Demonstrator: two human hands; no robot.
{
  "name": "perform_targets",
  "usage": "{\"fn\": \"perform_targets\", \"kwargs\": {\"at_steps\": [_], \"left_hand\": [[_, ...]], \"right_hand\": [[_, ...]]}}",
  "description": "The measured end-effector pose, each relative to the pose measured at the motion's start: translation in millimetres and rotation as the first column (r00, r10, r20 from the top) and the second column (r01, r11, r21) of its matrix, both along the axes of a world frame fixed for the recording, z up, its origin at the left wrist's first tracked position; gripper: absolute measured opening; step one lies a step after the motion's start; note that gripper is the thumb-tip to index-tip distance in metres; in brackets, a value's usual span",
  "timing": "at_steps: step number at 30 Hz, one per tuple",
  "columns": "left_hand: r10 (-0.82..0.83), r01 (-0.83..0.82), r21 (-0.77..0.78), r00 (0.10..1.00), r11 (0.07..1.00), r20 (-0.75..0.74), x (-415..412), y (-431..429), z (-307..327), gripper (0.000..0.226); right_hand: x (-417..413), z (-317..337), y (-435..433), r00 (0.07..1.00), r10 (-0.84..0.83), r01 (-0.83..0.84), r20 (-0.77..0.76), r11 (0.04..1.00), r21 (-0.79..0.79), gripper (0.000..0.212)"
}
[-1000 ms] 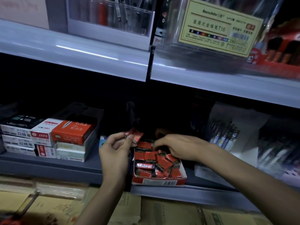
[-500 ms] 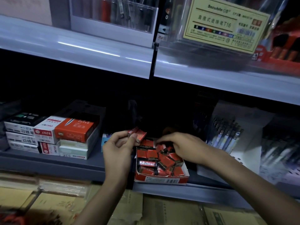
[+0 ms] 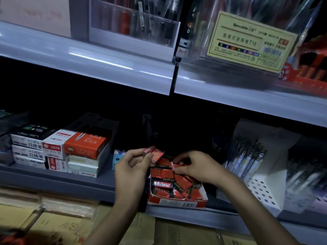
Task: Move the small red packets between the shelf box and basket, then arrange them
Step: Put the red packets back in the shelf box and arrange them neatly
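An open red and white shelf box (image 3: 177,203) sits on the lower shelf, holding several small red packets (image 3: 178,184) lying jumbled. My left hand (image 3: 131,167) hovers just left of the box and pinches two or three red packets (image 3: 155,153) between thumb and fingers. My right hand (image 3: 196,167) reaches over the back of the box and pinches one upright red packet (image 3: 172,167) at its fingertips. No basket is clearly in view.
Stacked red, white and black stationery boxes (image 3: 70,151) fill the shelf to the left. A white pen display (image 3: 254,167) stands at the right. The upper shelf (image 3: 106,68) overhangs with clear pen holders. Cardboard boxes (image 3: 62,225) lie below the shelf edge.
My right hand has drawn back from deep in the box and lifted a packet at its fingertips. My left hand keeps holding its packets in about the same place.
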State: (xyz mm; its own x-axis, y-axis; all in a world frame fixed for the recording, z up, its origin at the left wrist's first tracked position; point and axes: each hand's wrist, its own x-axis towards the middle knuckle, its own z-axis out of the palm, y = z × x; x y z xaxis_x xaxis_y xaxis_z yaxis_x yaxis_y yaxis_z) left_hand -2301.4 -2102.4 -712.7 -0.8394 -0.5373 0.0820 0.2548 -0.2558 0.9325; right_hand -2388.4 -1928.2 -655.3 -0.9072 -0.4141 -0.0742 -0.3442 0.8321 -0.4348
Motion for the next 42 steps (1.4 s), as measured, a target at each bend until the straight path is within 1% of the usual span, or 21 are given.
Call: {"fn": "perform_targets", "kwargs": {"at_steps": [5, 6, 7, 8, 10, 12, 15, 18, 20, 24, 27, 30, 32, 35, 37, 40, 42], "left_hand": [[0.006, -0.008, -0.056, 1.0, 0.998, -0.021, -4.3, -1.0, -5.1, 0.012], [0.015, -0.016, -0.059, 1.0, 0.998, -0.026, -5.1, -0.9, -6.1, 0.012], [0.027, -0.029, -0.071, 0.999, 0.997, -0.032, -5.8, 0.1, -6.6, 0.011], [0.04, -0.044, -0.092, 0.998, 0.995, -0.038, -6.1, 1.2, -7.5, 0.011], [0.06, -0.066, -0.134, 0.997, 0.989, -0.052, -5.0, 2.2, -9.5, 0.012], [0.061, -0.068, -0.16, 0.997, 0.985, -0.05, -3.8, 3.3, -10.4, 0.013], [0.061, -0.068, -0.152, 0.997, 0.986, -0.049, -1.2, 3.5, -9.9, 0.013], [0.068, -0.074, -0.145, 0.997, 0.987, -0.047, 1.0, 5.7, -9.3, 0.013], [0.081, -0.088, -0.144, 0.995, 0.986, -0.05, 2.3, 7.0, -9.0, 0.014], [0.096, -0.103, -0.137, 0.994, 0.985, -0.056, 0.6, 9.1, -8.7, 0.014], [0.103, -0.111, -0.155, 0.993, 0.982, -0.062, -0.9, 10.3, -8.5, 0.014], [0.103, -0.111, -0.146, 0.993, 0.983, -0.063, -0.7, 8.7, -7.8, 0.016], [0.099, -0.106, -0.137, 0.993, 0.985, -0.057, -0.8, 7.1, -7.5, 0.017], [0.098, -0.104, -0.125, 0.994, 0.987, -0.049, -0.9, 6.6, -7.3, 0.017], [0.091, -0.097, -0.13, 0.995, 0.987, -0.05, -0.9, 6.3, -7.4, 0.017], [0.097, -0.104, -0.137, 0.994, 0.985, -0.058, -0.2, 5.9, -7.7, 0.016], [0.103, -0.11, -0.137, 0.993, 0.984, -0.061, 0.2, 5.9, -7.7, 0.015]], "right_hand": [[5.7, -4.2, -5.6, 0.998, 0.001, -0.001, -0.067, 1.0, 0.0, 0.032], [8.7, -4.5, -4.9, 0.996, -0.004, 0.001, -0.087, 0.999, -0.033, 0.029], [13.3, -4.7, -2.6, 0.993, -0.025, 0.013, -0.119, 0.995, -0.099, 0.023], [20.4, -5.3, 1.3, 0.983, -0.069, 0.036, -0.17, 0.981, -0.189, 0.019], [40.1, -9.2, 9.7, 0.934, -0.202, 0.098, -0.295, 0.938, -0.332, 0.021], [62.7, -17.9, 16.0, 0.888, -0.287, 0.145, -0.359, 0.917, -0.372, 0.023], [87.0, -31.6, 17.0, 0.856, -0.318, 0.154, -0.407, 0.909, -0.387, 0.023], [99.0, -38.1, 18.8, 0.804, -0.358, 0.133, -0.475, 0.887, -0.443, 0.021], [109.3, -41.1, 20.5, 0.791, -0.383, 0.153, -0.478, 0.879, -0.451, 0.023], [127.6, -48.8, 14.7, 0.867, -0.347, 0.177, -0.357, 0.885, -0.43, 0.03], [133.2, -52.9, 8.9, 0.895, -0.307, 0.154, -0.323, 0.894, -0.422, 0.031], [124.8, -53.0, 14.1, 0.89, -0.333, 0.144, -0.31, 0.853, -0.501, 0.03], [107.2, -51.6, 21.9, 0.875, -0.37, 0.167, -0.314, 0.837, -0.521, 0.028], [80.5, -44.4, 28.5, 0.893, -0.355, 0.203, -0.275, 0.866, -0.457, 0.031], [70.5, -39.5, 26.2, 0.895, -0.338, 0.217, -0.292, 0.9, -0.378, 0.038], [64.1, -33.8, 19.6, 0.875, -0.337, 0.27, -0.348, 0.936, -0.227, 0.05], [63.8, -29.0, 16.2, 0.877, -0.319, 0.315, -0.359, 0.946, -0.072, 0.053]]}}
